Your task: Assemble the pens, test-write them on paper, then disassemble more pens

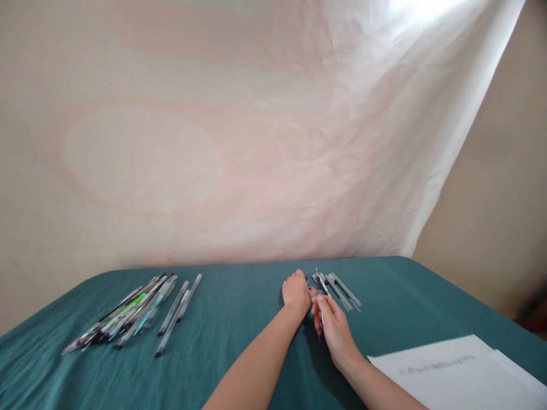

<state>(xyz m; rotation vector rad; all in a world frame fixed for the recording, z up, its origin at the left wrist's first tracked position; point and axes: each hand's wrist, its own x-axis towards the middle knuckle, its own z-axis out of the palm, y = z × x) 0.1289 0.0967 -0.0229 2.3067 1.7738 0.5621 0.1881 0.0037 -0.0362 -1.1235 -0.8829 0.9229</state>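
Observation:
My right hand [335, 327] pinches a slim pen [318, 283] whose bare pointed tip is turned up and away from me. Close against it on the left is my left hand [296, 291], seen from the back with its fingers curled in. A small dark bit shows at the far edge of that hand, but what the fingers hold is hidden. Just beyond and to the right of both hands lie several clear-barrelled pens [339, 290], roughly side by side and slanting.
A larger heap of mixed pens [132, 310] lies at the left, some green and turquoise. Beside it are a few separate clear pens [173, 322]. White paper sheets [453, 376] with faint marks lie front right. A green cloth [231, 330] covers the table; pale sheeting [256, 142] hangs behind.

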